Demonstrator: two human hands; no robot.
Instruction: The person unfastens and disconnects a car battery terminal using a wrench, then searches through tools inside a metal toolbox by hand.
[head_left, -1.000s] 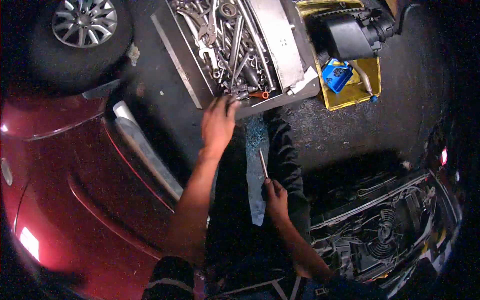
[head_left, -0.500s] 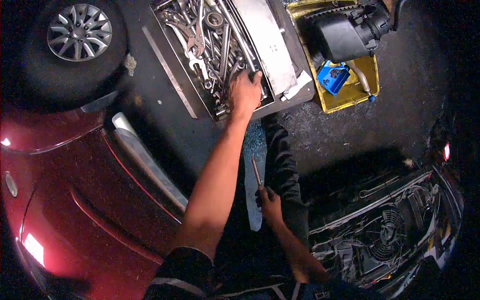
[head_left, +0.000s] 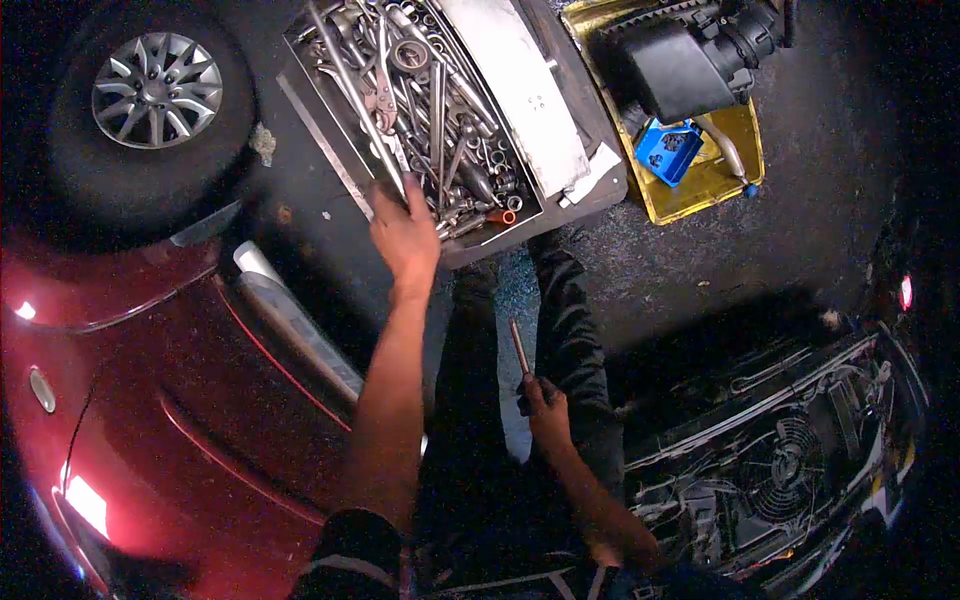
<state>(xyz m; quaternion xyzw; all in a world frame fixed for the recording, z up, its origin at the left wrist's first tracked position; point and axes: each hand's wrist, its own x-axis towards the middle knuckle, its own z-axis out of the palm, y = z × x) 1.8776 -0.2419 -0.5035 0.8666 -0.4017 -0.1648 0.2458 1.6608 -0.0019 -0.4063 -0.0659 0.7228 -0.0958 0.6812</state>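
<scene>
My left hand point(head_left: 405, 240) is closed on the lower end of a long metal bar point(head_left: 352, 95). The bar slants up and leftward along the left side of an open metal toolbox point(head_left: 325, 165). Inside lie wrenches, sockets, locking pliers point(head_left: 381, 100) and a ring-shaped tool point(head_left: 409, 57) in a jumbled heap. An orange-ended tool point(head_left: 503, 216) lies at the near end of the box. Lower down, my right hand point(head_left: 547, 412) grips a slim metal rod point(head_left: 519, 345) that points upward, over a bluish strip of floor between my legs. The rod's lower end is hidden in my fingers.
A yellow crate point(head_left: 690, 207) at upper right holds a black plastic housing point(head_left: 680, 70) and a blue tray point(head_left: 688, 165) of small parts. A dark red car panel point(head_left: 200, 390) and a wheel point(head_left: 157, 90) are at left. An engine bay point(head_left: 770, 470) lies at lower right.
My left hand has moved left across the toolbox, and the long bar has shifted with it from the box's right side to its left. My right hand still holds the rod, nearly unmoved.
</scene>
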